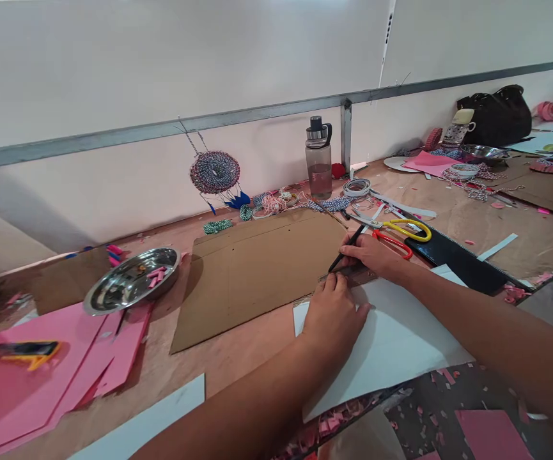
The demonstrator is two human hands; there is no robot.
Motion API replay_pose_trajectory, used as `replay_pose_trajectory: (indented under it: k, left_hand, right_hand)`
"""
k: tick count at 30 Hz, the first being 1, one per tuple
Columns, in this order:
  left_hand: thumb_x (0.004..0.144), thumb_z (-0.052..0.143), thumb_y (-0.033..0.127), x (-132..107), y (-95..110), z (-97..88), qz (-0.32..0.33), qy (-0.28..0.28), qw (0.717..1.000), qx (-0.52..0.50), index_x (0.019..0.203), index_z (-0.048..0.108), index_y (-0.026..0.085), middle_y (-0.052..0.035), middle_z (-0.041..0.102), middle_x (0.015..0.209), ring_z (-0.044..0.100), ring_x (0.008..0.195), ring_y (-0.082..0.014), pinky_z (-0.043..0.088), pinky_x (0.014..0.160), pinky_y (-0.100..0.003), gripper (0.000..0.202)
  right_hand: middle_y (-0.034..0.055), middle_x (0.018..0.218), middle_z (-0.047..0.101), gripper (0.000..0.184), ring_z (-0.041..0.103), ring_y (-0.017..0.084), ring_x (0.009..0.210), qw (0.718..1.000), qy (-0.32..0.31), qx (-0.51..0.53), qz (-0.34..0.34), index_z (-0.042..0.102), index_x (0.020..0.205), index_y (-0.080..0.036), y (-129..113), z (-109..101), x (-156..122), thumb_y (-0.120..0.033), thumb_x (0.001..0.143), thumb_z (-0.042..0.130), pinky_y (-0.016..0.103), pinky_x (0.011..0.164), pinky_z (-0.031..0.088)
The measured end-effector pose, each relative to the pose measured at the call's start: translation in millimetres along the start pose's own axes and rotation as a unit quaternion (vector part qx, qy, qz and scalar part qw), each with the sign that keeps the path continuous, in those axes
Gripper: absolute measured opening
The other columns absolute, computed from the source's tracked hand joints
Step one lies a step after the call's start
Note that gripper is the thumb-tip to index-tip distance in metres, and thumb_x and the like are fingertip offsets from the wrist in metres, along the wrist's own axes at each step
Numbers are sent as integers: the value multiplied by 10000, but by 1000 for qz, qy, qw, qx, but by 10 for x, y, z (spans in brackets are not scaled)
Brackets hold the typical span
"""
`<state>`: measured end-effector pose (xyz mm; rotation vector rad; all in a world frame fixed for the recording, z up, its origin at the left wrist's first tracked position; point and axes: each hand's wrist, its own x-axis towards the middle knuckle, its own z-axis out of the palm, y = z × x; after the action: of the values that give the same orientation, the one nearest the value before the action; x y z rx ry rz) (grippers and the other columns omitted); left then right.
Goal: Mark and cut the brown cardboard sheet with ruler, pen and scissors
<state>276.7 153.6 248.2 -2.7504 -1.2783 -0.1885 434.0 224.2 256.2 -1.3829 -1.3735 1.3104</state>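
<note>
A black pen [355,236] is pinched in the right hand [374,254], its tip held just beside the end of a ruler [361,276] – the ruler is pressed down by the left hand [331,310], its thumb spread from its fingers. A white sheet [386,345] is partly covered by both arms; brown cardboard [252,262] is laid on the counter [247,345] – scissors [378,224] are set near the right hand
</note>
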Motion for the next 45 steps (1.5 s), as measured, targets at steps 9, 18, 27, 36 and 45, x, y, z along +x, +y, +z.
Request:
replay_pose_trajectory:
  k: [9,18,27,36,45]
  left_hand:
    - [995,416,419,-54,78,80,9,-13,999,52,1341,547,-19,-263,547,1362,504,1290,-344,443,1009,-410,573]
    - [969,476,424,-28,75,96,7,15,998,61,1285,597,-23,-269,591,1303,570,1202,-345,478,956,-416,561]
    - [944,527,395,-19,44,44,11,35,998,44,1216,637,0,-247,640,1178,593,1108,-316,486,896,-400,492]
    - [935,524,397,11,28,-61,-8,-2,1000,9,1220,596,32,-173,629,1105,582,1041,-284,493,871,-398,468]
    - [947,498,430,30,3,-149,-33,-49,998,-19,1192,625,98,-123,600,1142,570,1037,-254,512,815,-364,431]
  right_hand:
    - [-16,620,606,132,549,115,585,1000,1,-2,3,546,773,-185,-41,13,-1,-271,781,647,223,573,463]
    - [-24,601,586,89,541,110,581,1000,3,-20,-9,553,754,-181,-42,16,12,-235,791,614,214,568,445]
    - [-20,613,603,98,560,123,587,999,-1,-47,-8,545,774,-188,-70,7,-9,-254,787,616,223,568,445]
    - [-29,625,590,94,549,129,580,998,17,-63,5,566,819,-202,-76,-79,-26,-265,772,618,228,529,436]
    - [-25,622,618,112,568,132,589,997,-7,-66,-32,573,818,-202,14,-154,50,-290,775,627,238,566,433]
